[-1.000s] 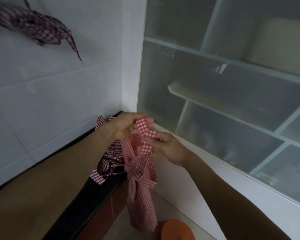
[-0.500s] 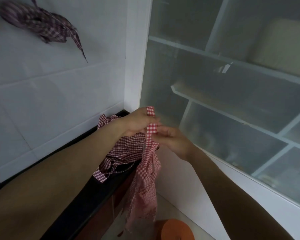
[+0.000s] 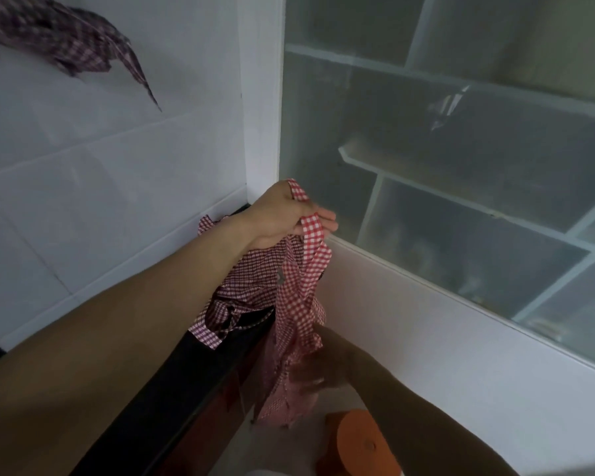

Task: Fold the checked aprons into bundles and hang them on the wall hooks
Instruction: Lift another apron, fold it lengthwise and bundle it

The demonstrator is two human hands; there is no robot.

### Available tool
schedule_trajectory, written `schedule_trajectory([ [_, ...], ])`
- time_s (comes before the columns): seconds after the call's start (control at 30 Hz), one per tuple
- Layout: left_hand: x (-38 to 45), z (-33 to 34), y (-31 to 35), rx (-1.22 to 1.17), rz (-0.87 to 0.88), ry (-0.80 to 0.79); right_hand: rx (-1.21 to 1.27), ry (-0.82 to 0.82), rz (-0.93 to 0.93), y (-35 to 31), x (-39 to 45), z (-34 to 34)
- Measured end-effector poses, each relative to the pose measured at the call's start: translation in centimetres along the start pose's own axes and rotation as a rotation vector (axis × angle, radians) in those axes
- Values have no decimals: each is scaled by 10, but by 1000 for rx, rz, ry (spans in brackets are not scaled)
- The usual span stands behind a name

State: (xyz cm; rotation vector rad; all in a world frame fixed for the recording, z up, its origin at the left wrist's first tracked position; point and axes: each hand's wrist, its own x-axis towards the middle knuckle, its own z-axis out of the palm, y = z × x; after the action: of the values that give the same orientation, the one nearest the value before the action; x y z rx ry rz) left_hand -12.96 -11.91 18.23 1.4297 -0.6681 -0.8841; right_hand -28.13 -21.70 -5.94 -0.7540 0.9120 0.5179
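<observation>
A dim corner joins a white tiled wall [image 3: 83,187] to a frosted glass cabinet front [image 3: 461,187] showing white shelves, above a black counter [image 3: 186,383] and an orange stool [image 3: 358,444] on pale floor.

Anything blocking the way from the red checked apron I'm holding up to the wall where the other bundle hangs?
Nothing visible does. The left hand holds the red checked apron by its strap, the right hand at its lower part. The white wall up to the hung bundle is bare; no free hook shows.
</observation>
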Motion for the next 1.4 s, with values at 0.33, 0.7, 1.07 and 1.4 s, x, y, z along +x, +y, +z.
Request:
schedule_trajectory([
  [0.33,3,-10,-9,-31,1,78,513,-18,-225,-10,-11,12],
  [0.7,-3,-77,-68,53,-143,428,212,-104,-830,-108,-149,-34],
  [1.07,2,-56,-40,-61,17,458,-136,-61,-991,-132,-178,17],
  [1.4,7,-69,-18,-192,135,509,-91,122,-1032,-156,-208,21],
])
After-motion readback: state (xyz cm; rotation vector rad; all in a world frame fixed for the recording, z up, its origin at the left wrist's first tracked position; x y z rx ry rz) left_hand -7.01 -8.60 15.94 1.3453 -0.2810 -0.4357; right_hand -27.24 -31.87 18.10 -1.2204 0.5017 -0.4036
